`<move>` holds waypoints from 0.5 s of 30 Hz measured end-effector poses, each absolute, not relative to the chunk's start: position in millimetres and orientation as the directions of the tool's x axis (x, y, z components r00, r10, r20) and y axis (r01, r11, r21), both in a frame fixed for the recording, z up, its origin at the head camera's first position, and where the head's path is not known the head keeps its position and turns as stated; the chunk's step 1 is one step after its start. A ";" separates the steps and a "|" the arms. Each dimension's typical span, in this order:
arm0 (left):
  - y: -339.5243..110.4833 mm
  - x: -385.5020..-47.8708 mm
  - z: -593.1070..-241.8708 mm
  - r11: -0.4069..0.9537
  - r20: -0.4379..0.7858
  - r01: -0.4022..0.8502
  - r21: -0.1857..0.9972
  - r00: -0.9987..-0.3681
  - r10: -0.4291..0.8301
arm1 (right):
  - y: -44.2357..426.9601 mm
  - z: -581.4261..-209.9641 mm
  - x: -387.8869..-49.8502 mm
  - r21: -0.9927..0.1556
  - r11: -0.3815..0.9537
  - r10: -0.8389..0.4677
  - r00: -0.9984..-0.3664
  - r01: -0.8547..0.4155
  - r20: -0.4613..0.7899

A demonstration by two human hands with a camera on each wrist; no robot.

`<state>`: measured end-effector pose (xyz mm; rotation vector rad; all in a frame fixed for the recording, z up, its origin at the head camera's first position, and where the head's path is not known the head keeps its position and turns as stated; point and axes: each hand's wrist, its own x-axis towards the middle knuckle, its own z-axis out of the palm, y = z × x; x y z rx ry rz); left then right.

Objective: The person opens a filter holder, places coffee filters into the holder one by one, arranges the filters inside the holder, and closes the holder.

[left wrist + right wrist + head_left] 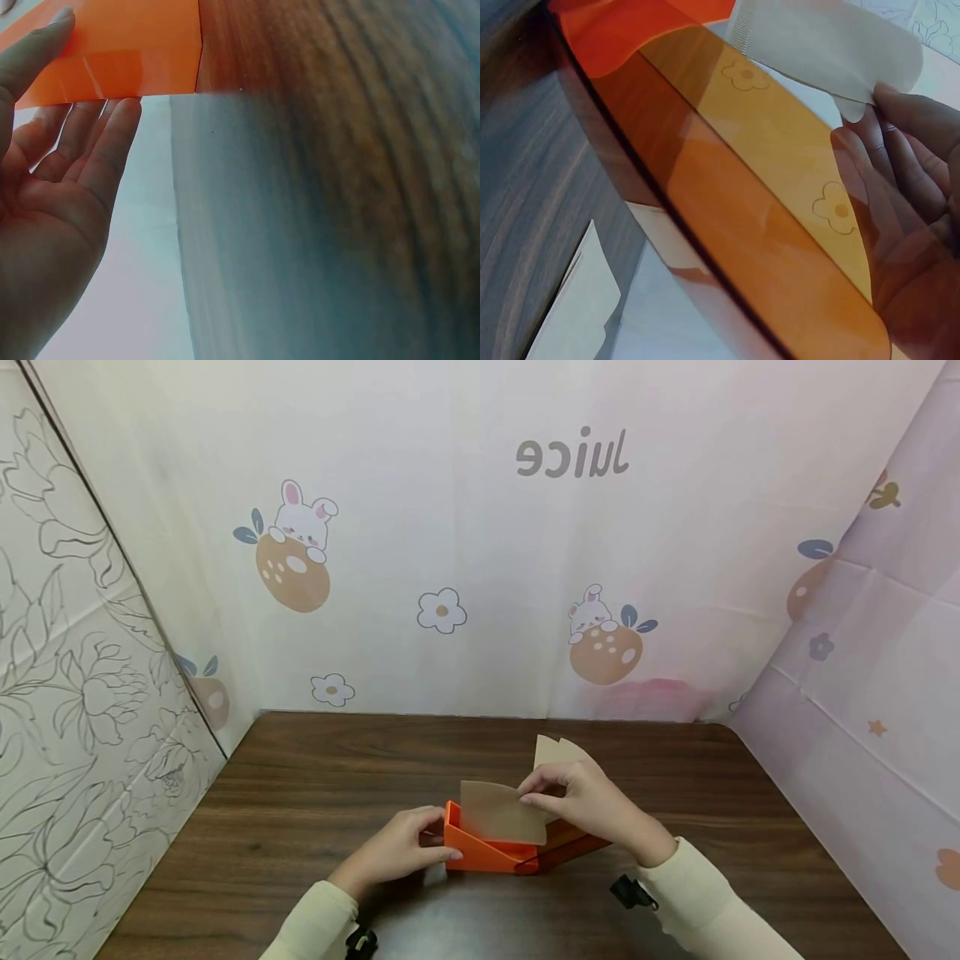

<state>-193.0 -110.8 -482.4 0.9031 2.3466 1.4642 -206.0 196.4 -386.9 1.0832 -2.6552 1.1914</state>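
While the left hand is gripping the left end of a bright orange, slope-sided plastic box just below the centre of the head view, the right hand is pinching a thin, tan, flat paper piece above its uncovered top. The left fingers are curving lightly behind the box, with the thumb lying along its front; the right thumb and forefinger are closing on the paper's upper right corner. A translucent amber plastic lid is reaching rightward from the box, passing beneath the right hand, and further tan paper pieces are showing just behind that hand, over the dark wood-grain table.

The step in hand seems to be placing paper at the box's mouth; whether the lower edge is sitting inside or just over the rim, I cannot tell. Judging from this pose, the next move is calling for a steady left grip, the paper kept flat and lined up between the walls, and a loosening pinch only once it is resting inside.
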 end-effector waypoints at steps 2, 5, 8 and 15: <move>-110.8 -192.8 -482.0 0.310 0.126 0.381 0.871 -0.783 0.609 | 194.7 -386.8 -205.2 -0.619 0.474 -0.583 -0.750 -0.627 0.313; -110.1 -192.4 -481.4 0.312 0.121 0.374 0.874 -0.788 0.604 | 192.6 -386.8 -204.1 -0.597 0.483 -0.586 -0.743 -0.640 0.322; -109.4 -191.9 -480.8 0.309 0.117 0.363 0.879 -0.792 0.599 | 190.9 -387.5 -203.7 -0.595 0.483 -0.594 -0.739 -0.643 0.316; -108.9 -191.0 -479.7 0.297 0.117 0.352 0.888 -0.796 0.593 | 186.1 -388.7 -200.5 -0.591 0.513 -0.599 -0.753 -0.623 0.273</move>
